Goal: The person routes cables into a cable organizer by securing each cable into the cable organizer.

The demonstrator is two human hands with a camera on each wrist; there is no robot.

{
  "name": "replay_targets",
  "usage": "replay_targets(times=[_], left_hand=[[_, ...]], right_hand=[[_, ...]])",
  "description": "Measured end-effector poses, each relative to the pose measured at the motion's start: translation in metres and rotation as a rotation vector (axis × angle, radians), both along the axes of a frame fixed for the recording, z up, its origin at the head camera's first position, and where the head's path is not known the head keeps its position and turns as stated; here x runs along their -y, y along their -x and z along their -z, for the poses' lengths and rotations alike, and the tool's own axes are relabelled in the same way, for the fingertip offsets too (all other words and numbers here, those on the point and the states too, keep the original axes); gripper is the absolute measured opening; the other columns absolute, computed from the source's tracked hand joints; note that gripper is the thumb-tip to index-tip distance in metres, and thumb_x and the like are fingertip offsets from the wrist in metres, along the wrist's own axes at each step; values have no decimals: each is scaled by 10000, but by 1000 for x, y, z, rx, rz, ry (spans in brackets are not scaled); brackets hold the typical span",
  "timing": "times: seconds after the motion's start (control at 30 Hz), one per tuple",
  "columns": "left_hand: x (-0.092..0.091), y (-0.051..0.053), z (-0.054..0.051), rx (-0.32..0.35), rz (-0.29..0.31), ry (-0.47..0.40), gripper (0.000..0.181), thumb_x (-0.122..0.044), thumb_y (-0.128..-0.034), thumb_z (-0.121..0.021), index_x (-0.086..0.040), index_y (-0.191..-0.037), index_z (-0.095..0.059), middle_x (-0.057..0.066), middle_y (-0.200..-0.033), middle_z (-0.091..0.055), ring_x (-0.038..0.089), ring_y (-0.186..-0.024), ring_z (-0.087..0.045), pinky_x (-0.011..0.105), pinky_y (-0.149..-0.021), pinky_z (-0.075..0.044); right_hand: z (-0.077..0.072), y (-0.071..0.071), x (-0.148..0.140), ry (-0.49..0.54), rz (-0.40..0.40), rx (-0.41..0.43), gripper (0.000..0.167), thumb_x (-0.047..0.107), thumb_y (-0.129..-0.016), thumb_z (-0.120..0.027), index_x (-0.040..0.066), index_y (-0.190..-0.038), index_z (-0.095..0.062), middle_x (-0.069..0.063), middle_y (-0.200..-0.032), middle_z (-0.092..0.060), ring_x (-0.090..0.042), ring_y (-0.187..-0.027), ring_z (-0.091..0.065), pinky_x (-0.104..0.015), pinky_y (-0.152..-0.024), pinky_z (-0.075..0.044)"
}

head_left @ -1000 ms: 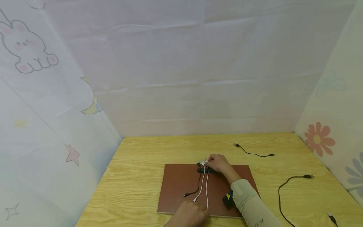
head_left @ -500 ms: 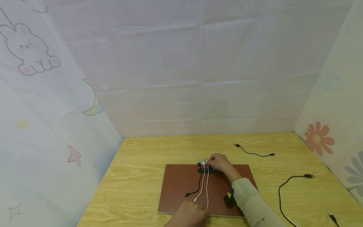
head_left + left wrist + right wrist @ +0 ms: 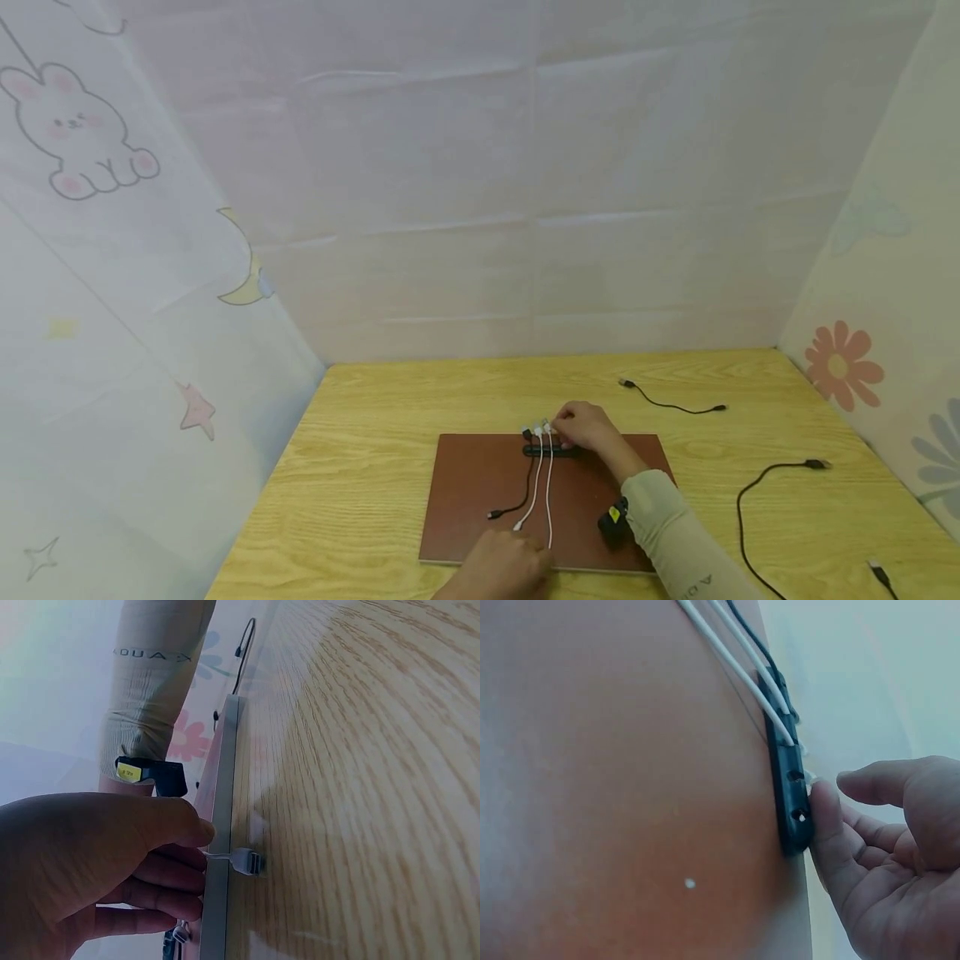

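My left hand (image 3: 501,567) is at the near edge of a reddish-brown board (image 3: 465,475). Its thumb and fingers pinch a white USB cable (image 3: 219,856), whose connector (image 3: 246,861) sticks out past the edge. At the board's far edge lies a black cable holder (image 3: 783,799) with slots. Two white cables and a black cable (image 3: 517,500) run through it, their USB plugs (image 3: 537,431) beyond the edge. My right hand (image 3: 588,427) is beside these plugs, thumb apart from the index finger, which touches the holder's side in the right wrist view. Two holder slots show no cable.
On the yellow wood-grain table (image 3: 360,433) to the right lie a short black cable (image 3: 667,406), a longer black cable (image 3: 741,517) and a black plug (image 3: 881,575) near the front corner. Printed cloth walls (image 3: 420,292) stand behind and at both sides.
My right hand has let go of the rightmost white plug and shifted slightly right, its thumb and finger parting. The left hand stays at the near edge with the cable.
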State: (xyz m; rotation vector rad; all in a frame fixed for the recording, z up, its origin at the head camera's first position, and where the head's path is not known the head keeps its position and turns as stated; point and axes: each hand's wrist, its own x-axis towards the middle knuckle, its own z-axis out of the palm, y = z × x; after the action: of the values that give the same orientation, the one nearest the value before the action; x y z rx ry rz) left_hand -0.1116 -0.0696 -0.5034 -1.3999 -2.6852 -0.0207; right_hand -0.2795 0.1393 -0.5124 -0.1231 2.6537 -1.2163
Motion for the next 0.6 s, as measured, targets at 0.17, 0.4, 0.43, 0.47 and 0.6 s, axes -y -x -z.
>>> replay_targets(times=[0.17, 0.4, 0.43, 0.47, 0.6], left_hand=[[-3, 1, 1, 13, -22, 1, 54, -276, -848, -788, -277, -859, -735, -167, -648, -549, -65, -528, -418, 109, -455, -268], [-5, 0, 5, -89, -32, -12, 89, -281, -806, -805, -294, -801, -717, -180, -610, -514, -61, -511, -418, 123, -437, -250], [-6, -1, 5, -107, -34, -14, 110, -281, -798, -809, -293, -773, -703, -177, -599, -505, -58, -506, -417, 130, -432, -244], [-6, -1, 5, -127, -35, -16, 136, -284, -793, -813, -294, -745, -686, -176, -592, -499, -55, -502, -417, 135, -429, -240], [-8, -3, 6, -183, -50, -14, 217, -287, -779, -820, -292, -677, -628, -167, -573, -489, -43, -489, -429, 152, -415, -242]], right_hand=[[-3, 2, -11, 49, 21, 20, 209, 192, -1004, -603, 7, -1051, -687, -101, -821, -683, -177, -657, -690, -335, -628, -580], [-7, 5, -33, 48, 47, 21, 245, 208, -1020, -591, 3, -1127, -671, -150, -995, -687, -198, -752, -683, -358, -674, -582], [-7, 6, -37, 46, 51, 17, 252, 213, -1021, -590, 3, -1137, -667, -151, -1019, -681, -201, -768, -680, -362, -681, -581], [-7, 6, -41, 38, 51, 11, 258, 217, -1024, -587, 3, -1146, -664, -150, -1036, -676, -203, -782, -679, -363, -683, -579], [-10, 7, -58, -13, 51, -8, 260, 236, -1025, -584, 19, -1145, -663, -138, -1029, -671, -211, -817, -655, -363, -676, -548]])
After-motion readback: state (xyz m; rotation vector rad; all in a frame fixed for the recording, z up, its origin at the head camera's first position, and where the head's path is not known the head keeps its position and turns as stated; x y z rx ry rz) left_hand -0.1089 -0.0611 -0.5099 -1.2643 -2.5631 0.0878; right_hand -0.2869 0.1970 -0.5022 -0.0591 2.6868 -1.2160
